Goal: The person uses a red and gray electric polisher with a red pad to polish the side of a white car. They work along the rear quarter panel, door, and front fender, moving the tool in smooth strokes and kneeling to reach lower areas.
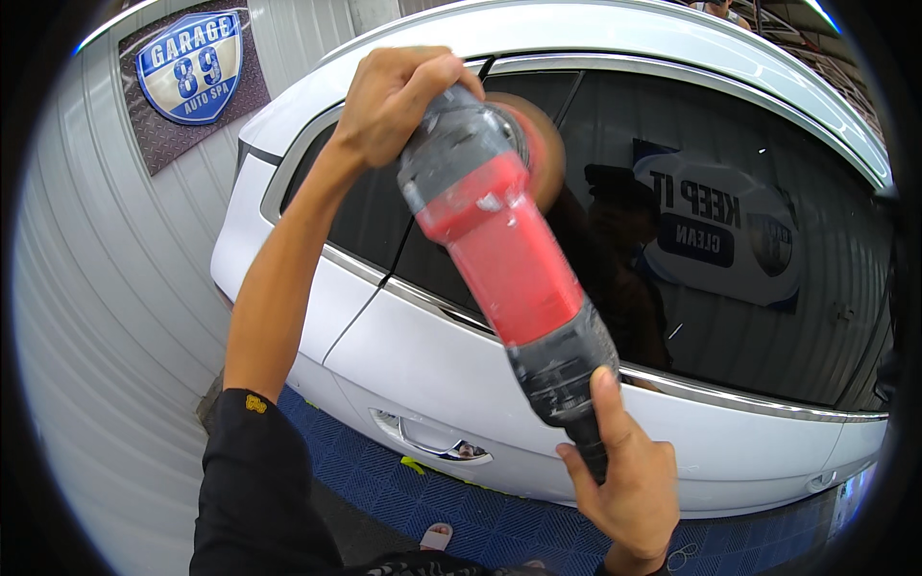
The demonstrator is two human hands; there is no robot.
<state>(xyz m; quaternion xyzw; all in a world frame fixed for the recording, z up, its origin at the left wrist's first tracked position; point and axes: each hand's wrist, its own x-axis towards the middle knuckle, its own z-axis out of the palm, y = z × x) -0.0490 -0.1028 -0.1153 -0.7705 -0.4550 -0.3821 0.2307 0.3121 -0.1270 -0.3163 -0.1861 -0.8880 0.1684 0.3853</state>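
Note:
Both my hands are on a red and black car polisher [514,250], which slants across the middle of the view. My left hand [399,101] is closed over the black head at its upper end. Lower down, my right hand [629,470] grips the narrow black tail, with the thumb laid along the body. The round orange-brown pad [547,158] looks smeared by motion and faces the dark side window [605,115] of a white car [413,326]. Whether the pad touches the glass I cannot tell.
Below the window run a chrome trim strip [749,401] and a chrome door handle [432,446]. Blue floor tiles [519,523] lie beneath the car. A ribbed pale wall [106,317] with a shield-shaped sign [190,67] stands at left. Another person [718,10] shows at the top right.

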